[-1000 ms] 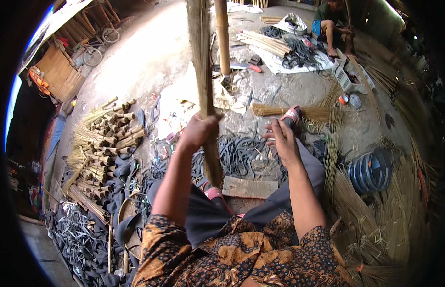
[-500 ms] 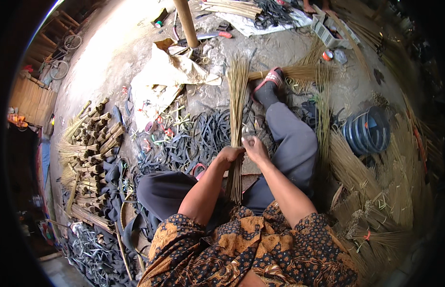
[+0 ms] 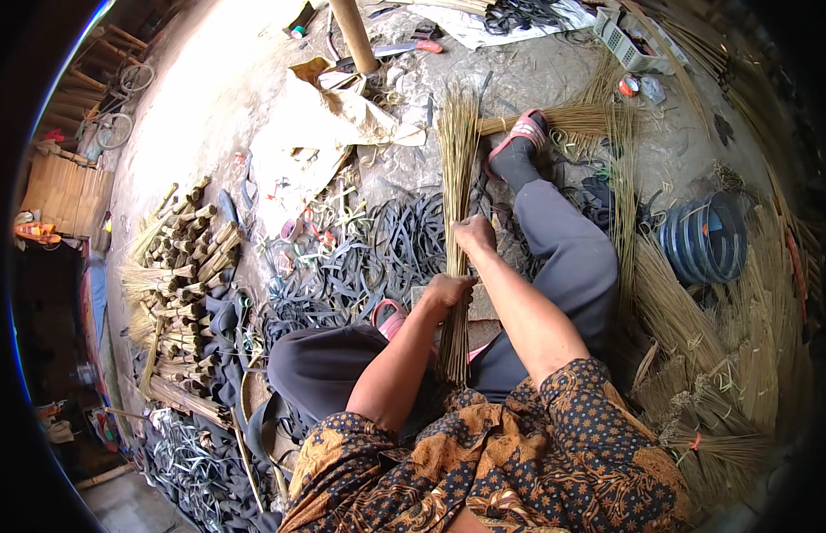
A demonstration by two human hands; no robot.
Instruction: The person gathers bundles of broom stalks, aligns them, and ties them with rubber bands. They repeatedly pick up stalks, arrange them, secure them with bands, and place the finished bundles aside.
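Broom-straw bundle stands upright between the knees, left hand and right hand each with grip pressed around it, seemingly gathering; binding would likely need one hand freed.

Sunlit dusty concrete floor, littered with black rubber strips, beside a woven bamboo wall panel.

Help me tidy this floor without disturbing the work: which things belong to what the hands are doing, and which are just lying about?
In use:
- left hand and right hand, both gripping the bundle of sticks
- wooden block under the bundle

Lying about:
- black rubber strips
- stacked finished bundles
- blue coil
- crumpled paper
- white basket
- loose stick piles
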